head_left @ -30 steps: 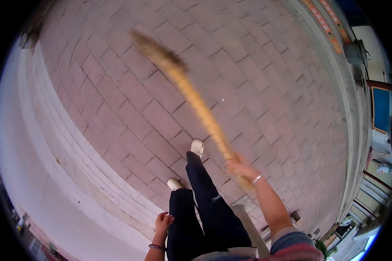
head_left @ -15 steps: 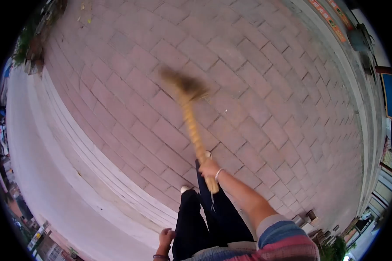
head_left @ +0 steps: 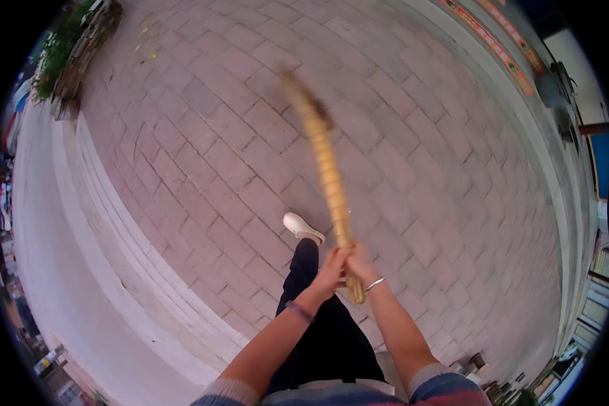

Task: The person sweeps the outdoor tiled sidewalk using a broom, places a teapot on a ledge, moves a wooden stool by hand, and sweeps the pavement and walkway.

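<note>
A straw broom [head_left: 328, 166] with a ribbed, yellowish handle slants up and away from me. Its brush end is smeared by motion over the paving. My right hand [head_left: 362, 265] is closed round the handle near its lower end, with a bracelet at the wrist. Against it, on the left side of the handle, my left hand [head_left: 330, 274] grips the same spot, its fingers partly hidden. A short stub of handle sticks out below both hands.
Reddish paving bricks [head_left: 230, 155] spread ahead. A pale kerb step [head_left: 142, 247] runs along the left, with a planter [head_left: 71, 74] at the upper left. Steps with orange strips [head_left: 490, 44] line the right. My light shoe [head_left: 303, 225] is forward, left of the broom.
My left hand has come up from beside my leg onto the broom handle. The broom has shifted right and its brush end farther away. My light shoe has stepped forward.
</note>
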{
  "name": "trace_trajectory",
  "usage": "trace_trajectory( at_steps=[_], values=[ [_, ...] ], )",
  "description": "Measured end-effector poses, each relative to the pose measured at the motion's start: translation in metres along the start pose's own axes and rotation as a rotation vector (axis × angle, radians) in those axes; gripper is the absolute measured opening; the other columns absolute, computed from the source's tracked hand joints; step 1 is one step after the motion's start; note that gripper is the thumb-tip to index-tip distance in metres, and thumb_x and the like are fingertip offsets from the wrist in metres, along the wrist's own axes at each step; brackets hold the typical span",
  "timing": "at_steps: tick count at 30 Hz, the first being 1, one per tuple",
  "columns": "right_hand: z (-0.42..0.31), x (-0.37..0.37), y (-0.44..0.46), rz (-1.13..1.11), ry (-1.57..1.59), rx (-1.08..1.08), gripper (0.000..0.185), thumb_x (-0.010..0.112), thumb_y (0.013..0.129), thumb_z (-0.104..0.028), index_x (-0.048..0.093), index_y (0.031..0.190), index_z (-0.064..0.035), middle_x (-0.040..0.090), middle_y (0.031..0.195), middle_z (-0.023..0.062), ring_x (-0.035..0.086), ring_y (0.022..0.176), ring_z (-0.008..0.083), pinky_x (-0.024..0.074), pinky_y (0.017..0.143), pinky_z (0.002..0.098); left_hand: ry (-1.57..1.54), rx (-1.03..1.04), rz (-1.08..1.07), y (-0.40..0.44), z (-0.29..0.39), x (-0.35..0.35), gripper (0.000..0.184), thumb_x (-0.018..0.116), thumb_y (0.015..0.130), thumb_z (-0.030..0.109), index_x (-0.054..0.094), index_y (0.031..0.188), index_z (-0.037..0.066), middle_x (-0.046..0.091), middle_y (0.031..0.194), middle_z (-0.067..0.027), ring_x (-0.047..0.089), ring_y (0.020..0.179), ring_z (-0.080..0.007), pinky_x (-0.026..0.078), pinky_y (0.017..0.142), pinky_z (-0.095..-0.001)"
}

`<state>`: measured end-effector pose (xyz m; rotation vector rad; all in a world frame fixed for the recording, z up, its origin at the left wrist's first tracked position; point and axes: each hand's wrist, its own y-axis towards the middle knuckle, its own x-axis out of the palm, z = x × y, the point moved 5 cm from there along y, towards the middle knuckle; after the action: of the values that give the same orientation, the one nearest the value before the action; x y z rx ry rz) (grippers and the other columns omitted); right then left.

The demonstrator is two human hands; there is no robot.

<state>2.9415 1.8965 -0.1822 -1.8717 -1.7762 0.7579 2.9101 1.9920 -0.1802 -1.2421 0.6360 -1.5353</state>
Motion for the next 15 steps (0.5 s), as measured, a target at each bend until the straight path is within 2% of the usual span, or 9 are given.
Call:
trace_trajectory(
  at_steps=[3, 6, 8, 9, 10, 11, 12, 13, 15],
  values=[
    [0.014, -0.055, 0.094, 0.200, -0.003, 0.018, 0.015, 0.056, 0.076, -0.013, 0.055, 0.082, 0.0010, 0.058, 0.070, 0.0082, 0.058, 0.063, 0.0182, 0.0470, 0.052, 0.0356, -0.102, 0.189, -0.009, 0.105, 0.028, 0.040, 0.051, 0.037, 0.090, 0.050, 0.040, 0.124, 0.013, 0.053, 0.106, -0.0073, 0.056, 0.091, -0.0225, 0.048, 0.072, -0.0401],
    [-0.026, -0.068, 0.180, 0.156, 0.097, 0.222, 0.015, 0.056, 0.074, -0.011, 0.056, 0.084, 0.0006, 0.059, 0.071, 0.0081, 0.057, 0.059, 0.0176, 0.0472, 0.049, 0.0353, 0.454, 0.298, 0.064, 0.151, 0.116, 0.054, 0.047, 0.035, 0.091, 0.048, 0.047, 0.116, 0.011, 0.058, 0.097, -0.0080, 0.058, 0.083, -0.0225, 0.049, 0.066, -0.0336],
    [-0.019, -0.048, 0.190, 0.075, 0.098, 0.377, 0.018, 0.058, 0.072, -0.011, 0.057, 0.086, 0.0005, 0.059, 0.073, 0.0090, 0.058, 0.058, 0.0191, 0.0476, 0.049, 0.0364, 0.728, 0.466, -0.057, 0.189, 0.084, 0.003, 0.044, 0.034, 0.091, 0.046, 0.051, 0.111, 0.010, 0.059, 0.092, -0.0077, 0.059, 0.080, -0.0214, 0.050, 0.063, -0.0309],
    [-0.019, -0.009, 0.189, 0.031, 0.075, 0.442, 0.020, 0.060, 0.071, -0.012, 0.057, 0.086, 0.0007, 0.059, 0.074, 0.0099, 0.058, 0.059, 0.0213, 0.0479, 0.049, 0.0382, 0.427, 0.404, -0.072, 0.179, 0.076, -0.023, 0.043, 0.034, 0.091, 0.045, 0.052, 0.109, 0.010, 0.060, 0.091, -0.0073, 0.060, 0.079, -0.0213, 0.051, 0.062, -0.0309],
    [-0.003, 0.024, 0.187, 0.009, -0.287, 0.324, 0.027, 0.064, 0.066, -0.013, 0.056, 0.088, 0.0017, 0.060, 0.076, 0.0140, 0.061, 0.066, 0.0277, 0.0498, 0.056, 0.0395, 0.121, 0.352, -0.073, 0.168, 0.068, -0.049, 0.042, 0.034, 0.092, 0.043, 0.052, 0.108, 0.010, 0.060, 0.091, -0.0070, 0.060, 0.078, -0.0211, 0.052, 0.062, -0.0309],
    [-0.018, 0.061, 0.169, 0.041, -0.410, 0.127, 0.037, 0.068, 0.062, -0.013, 0.055, 0.092, 0.0040, 0.061, 0.079, 0.0182, 0.061, 0.073, 0.0321, 0.0503, 0.065, 0.0386, -0.612, 0.118, -0.007, 0.129, 0.059, -0.061, 0.040, 0.034, 0.092, 0.041, 0.052, 0.107, 0.010, 0.060, 0.091, -0.0064, 0.061, 0.076, -0.0213, 0.052, 0.061, -0.0323],
    [0.031, 0.103, 0.162, -0.114, -0.465, 0.034, 0.044, 0.068, 0.061, -0.015, 0.053, 0.097, 0.0060, 0.061, 0.081, 0.0228, 0.062, 0.079, 0.0337, 0.0496, 0.070, 0.0373, -0.619, 0.060, 0.261, 0.081, 0.054, -0.075, 0.038, 0.033, 0.092, 0.040, 0.051, 0.109, 0.010, 0.059, 0.093, -0.0079, 0.061, 0.077, -0.0217, 0.052, 0.062, -0.0332],
    [0.027, 0.131, 0.137, -0.228, -0.665, 0.219, 0.046, 0.068, 0.059, -0.018, 0.054, 0.096, 0.0063, 0.060, 0.083, 0.0244, 0.062, 0.079, 0.0350, 0.0497, 0.068, 0.0386, -0.706, 0.086, 0.388, 0.049, 0.039, -0.084, 0.040, 0.030, 0.094, 0.040, 0.048, 0.112, 0.009, 0.059, 0.094, -0.0079, 0.060, 0.080, -0.0223, 0.052, 0.066, -0.0339],
    [0.002, 0.173, 0.117, -0.668, -0.585, 0.150, 0.032, 0.065, 0.057, -0.023, 0.061, 0.071, 0.0053, 0.061, 0.071, 0.0238, 0.064, 0.072, 0.0335, 0.0501, 0.062, 0.0384, -0.799, 0.203, 0.748, 0.034, 0.011, -0.105, 0.043, 0.030, 0.092, 0.044, 0.047, 0.111, 0.009, 0.057, 0.094, -0.0085, 0.060, 0.080, -0.0212, 0.051, 0.065, -0.0336]
  ],
)
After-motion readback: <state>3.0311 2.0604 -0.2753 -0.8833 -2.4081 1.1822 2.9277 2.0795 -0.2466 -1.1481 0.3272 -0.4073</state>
